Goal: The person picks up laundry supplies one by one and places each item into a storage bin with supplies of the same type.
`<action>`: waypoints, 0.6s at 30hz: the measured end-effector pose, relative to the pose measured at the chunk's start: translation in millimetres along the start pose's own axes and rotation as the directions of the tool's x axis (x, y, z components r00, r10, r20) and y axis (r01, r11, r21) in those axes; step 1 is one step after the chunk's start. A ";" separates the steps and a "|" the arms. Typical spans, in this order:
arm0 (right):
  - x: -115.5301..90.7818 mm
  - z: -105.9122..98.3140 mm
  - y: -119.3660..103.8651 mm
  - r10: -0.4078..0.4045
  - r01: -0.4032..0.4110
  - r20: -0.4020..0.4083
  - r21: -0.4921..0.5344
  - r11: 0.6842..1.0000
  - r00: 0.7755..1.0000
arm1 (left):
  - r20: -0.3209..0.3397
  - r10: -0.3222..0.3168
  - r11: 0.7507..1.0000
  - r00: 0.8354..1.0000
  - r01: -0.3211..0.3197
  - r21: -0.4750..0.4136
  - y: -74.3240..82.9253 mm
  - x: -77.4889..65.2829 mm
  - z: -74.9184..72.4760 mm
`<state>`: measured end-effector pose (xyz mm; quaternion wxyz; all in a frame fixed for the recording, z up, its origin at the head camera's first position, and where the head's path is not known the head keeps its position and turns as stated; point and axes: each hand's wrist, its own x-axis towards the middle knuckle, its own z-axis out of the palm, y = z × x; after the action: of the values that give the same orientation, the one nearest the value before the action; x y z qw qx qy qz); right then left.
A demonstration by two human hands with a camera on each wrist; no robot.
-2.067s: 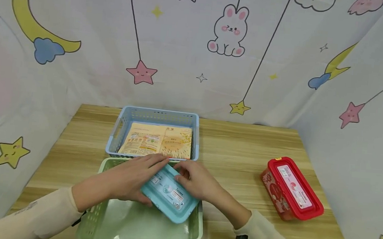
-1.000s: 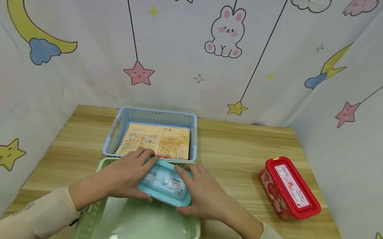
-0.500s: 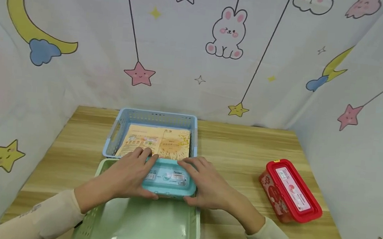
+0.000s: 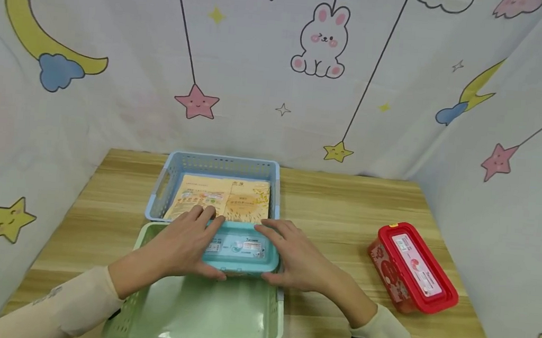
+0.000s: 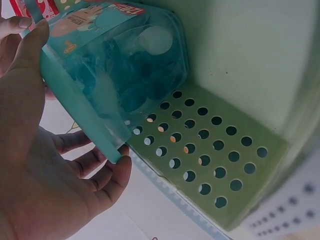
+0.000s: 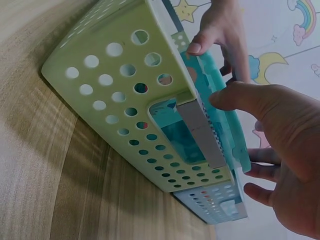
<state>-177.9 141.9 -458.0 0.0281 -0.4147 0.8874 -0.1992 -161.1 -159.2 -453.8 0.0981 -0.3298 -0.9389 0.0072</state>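
Observation:
A blue lidded plastic box (image 4: pixel 241 246) sits level at the far side of the green basket (image 4: pixel 202 312), long side along its back wall. My left hand (image 4: pixel 179 246) grips its left end, thumb at the front lid edge and fingers over the back edge. At the other end my right hand (image 4: pixel 299 256) holds the lid the same way. Through the box's clear side (image 5: pixel 135 65) in the left wrist view, blue contents show, too blurred to name. In the right wrist view the box's lid (image 6: pixel 227 115) stands above the basket rim.
Directly behind stands a blue basket (image 4: pixel 225 164) holding flat printed yellow packages (image 4: pixel 247 199). A red lidded box (image 4: pixel 416 268) lies at the right of the wooden table (image 4: pixel 345 201). Part of a red patterned thing (image 5: pixel 35 7) shows beyond the blue box. A printed cloth (image 4: pixel 260 57) hangs behind.
The blue box has turned from slanted to straight along the basket's back wall and sits further back. My right hand has shifted from its far edge to its right end. The red box stays put.

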 end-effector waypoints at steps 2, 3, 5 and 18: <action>-1.5 -0.7 -0.1 0.002 -0.002 0.004 0.001 1.000 1.000 | -0.002 -0.001 1.000 1.000 0.001 0.002 1.1 0.9 0.0; -2.3 -1.2 -0.5 0.003 -0.003 0.005 0.002 1.000 1.000 | -0.001 -0.003 1.000 1.000 0.003 0.005 1.7 1.3 0.2; -2.6 -1.8 -1.2 0.004 -0.004 0.008 -0.001 1.000 1.000 | 0.001 -0.006 1.000 1.000 0.006 0.011 2.3 1.5 -0.5; -6.1 -3.3 -5.5 -0.013 0.014 0.014 -0.029 0.999 1.000 | 0.110 -0.015 1.000 0.994 0.015 0.003 6.2 -0.2 -14.9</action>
<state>-170.6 144.3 -453.6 0.0266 -0.4224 0.8872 -0.1837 -154.2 -155.2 -439.8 0.0466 -0.3218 -0.9453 0.0257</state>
